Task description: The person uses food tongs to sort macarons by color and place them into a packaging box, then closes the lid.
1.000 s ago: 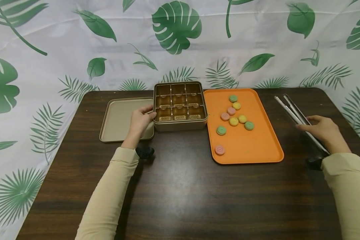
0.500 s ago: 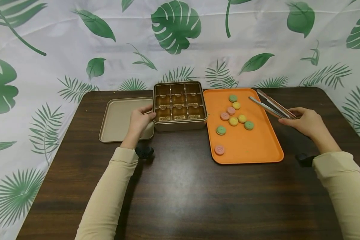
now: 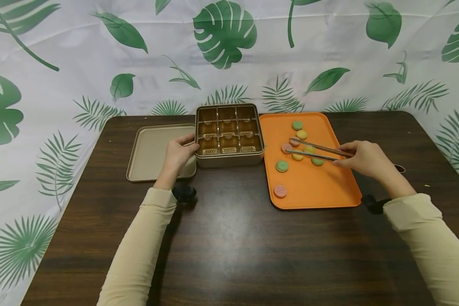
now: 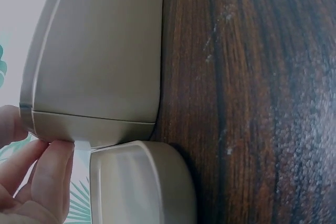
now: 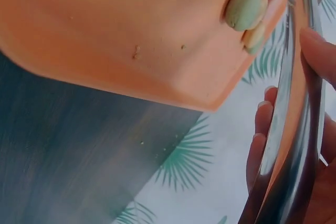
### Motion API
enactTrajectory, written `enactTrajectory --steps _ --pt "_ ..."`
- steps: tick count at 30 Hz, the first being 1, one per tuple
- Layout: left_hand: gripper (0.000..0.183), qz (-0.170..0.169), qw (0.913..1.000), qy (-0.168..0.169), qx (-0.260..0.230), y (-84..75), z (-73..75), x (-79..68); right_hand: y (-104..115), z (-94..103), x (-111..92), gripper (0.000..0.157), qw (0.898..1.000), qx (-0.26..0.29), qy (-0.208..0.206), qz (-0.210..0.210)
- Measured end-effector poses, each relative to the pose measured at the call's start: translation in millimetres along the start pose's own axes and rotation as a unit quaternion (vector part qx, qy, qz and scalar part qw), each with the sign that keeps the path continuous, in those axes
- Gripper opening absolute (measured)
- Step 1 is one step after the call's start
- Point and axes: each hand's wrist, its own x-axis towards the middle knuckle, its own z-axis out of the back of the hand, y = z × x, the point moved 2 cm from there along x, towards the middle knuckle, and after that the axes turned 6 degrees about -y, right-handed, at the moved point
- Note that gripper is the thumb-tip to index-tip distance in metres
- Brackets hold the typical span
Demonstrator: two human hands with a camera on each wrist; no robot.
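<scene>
The right hand (image 3: 367, 158) grips tongs (image 3: 324, 148) pointing over macarons (image 3: 285, 147) toward the box (image 3: 229, 161); the left hand (image 3: 177, 156) pinches the box's left rim.

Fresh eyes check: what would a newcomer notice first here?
The bright orange tray, right of centre, dotted with pink, yellow and green macarons. Above them reach metal tongs in the right hand. Left of the tray, the left hand grips the gold nine-compartment box.
</scene>
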Motion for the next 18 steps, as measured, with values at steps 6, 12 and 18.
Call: enactTrajectory --steps 6,12,18 --pt "0.048 0.008 1.0000 -0.004 0.002 1.9 -0.4 0.4 7 -3.5 -1 0.053 1.000 -0.020 -0.004 -0.003" --pt "0.048 0.006 0.9999 -0.008 0.002 2.4 -0.3 0.5 11 -4.9 0 0.050 1.000 -0.028 -0.005 0.007" --pt "0.047 -0.001 0.9999 -0.011 0.007 3.2 -1.0 1.3 18 -4.4 0 0.049 1.000 -0.030 0.002 0.003"
